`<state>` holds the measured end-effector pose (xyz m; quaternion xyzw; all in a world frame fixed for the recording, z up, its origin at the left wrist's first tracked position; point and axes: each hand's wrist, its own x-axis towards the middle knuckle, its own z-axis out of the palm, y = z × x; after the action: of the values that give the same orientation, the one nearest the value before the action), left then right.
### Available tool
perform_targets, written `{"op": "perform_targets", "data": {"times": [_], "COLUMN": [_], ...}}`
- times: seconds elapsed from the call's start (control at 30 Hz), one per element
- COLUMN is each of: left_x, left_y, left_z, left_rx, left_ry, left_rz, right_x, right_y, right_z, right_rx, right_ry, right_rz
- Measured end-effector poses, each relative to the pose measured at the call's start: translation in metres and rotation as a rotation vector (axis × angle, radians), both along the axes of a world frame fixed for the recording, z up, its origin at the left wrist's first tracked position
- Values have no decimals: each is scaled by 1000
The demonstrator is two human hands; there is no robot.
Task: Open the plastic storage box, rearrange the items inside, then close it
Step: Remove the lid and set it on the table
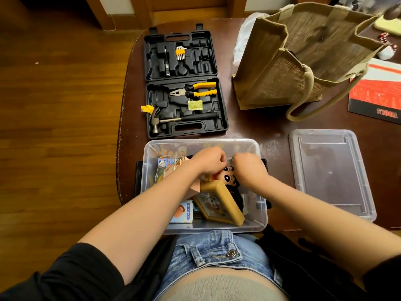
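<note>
The clear storage box [204, 187] sits open at the near edge of the table [260, 124], its long axis running away from the person, with both hands down inside its far half. The left hand [207, 159] and the right hand [249, 168] are curled knuckles-up, almost touching, over a cartoon-faced toy [227, 173], though what each grips is hidden. The lid [329, 172] lies flat just right of the box, nearer the right hand.
</note>
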<state>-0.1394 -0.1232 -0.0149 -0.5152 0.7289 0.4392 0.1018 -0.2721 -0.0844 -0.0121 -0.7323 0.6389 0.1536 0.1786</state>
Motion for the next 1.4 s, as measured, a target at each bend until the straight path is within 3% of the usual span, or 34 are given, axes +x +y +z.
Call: {"op": "perform_targets", "data": {"times": [0.17, 0.37, 0.53, 0.7, 1.07, 1.23, 1.4], "left_x": [-15, -28, -38, -44, -50, -49, -44], "left_y": [-8, -22, -21, -17, -13, -14, -16], "left_z": [-13, -21, -26, -30, -26, -24, -16], "left_rx": [101, 233, 319, 353, 399, 392, 261], "left_ry": [-105, -124, -34, 34, 84, 66, -36], "left_rz": [-57, -70, -26, 170, 255, 231, 98], "right_x": [12, 19, 22, 16, 16, 15, 11], "right_y": [27, 28, 18, 8, 1, 2, 11], "right_z": [-5, -27, -28, -23, -27, -28, -21], "right_rx": [252, 220, 277, 336, 373, 362, 352], "right_ry": [-609, -833, -1170, -1228, -1303, -1274, -1266], "right_rz": [-608, -1122, -1495, -1642, -1752, -1697, -1613]}}
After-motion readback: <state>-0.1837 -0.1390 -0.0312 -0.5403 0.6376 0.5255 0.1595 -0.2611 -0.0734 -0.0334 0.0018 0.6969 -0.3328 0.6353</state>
